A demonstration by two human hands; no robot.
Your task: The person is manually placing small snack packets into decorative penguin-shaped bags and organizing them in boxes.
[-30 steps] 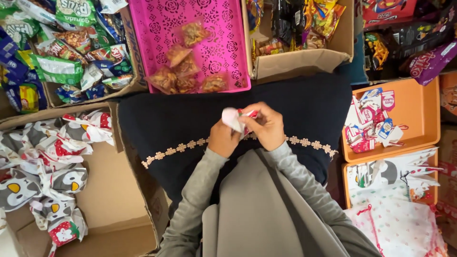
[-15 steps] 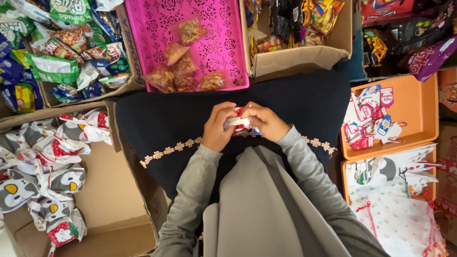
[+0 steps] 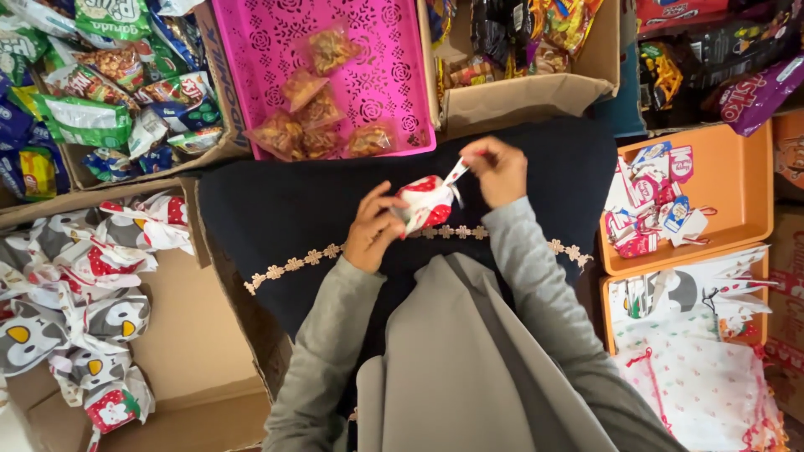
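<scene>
At frame centre my left hand [image 3: 373, 230] grips a red-and-white pouch [image 3: 425, 203]; my right hand [image 3: 500, 172] pinches its ribbon [image 3: 456, 172] just above.

The left hand [image 3: 374, 224] is covering part of the pouch [image 3: 427, 203]; its contents are staying hidden. The frame is cutting off the snack box [image 3: 100, 84], pink tray [image 3: 377, 50] and bags [image 3: 703, 393].

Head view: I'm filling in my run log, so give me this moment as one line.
left hand: grips small red-and-white pouch | right hand: pinches pouch's drawstring, stretched taut | where: over dark lap cloth | nearby: pink tray, orange tray
</scene>
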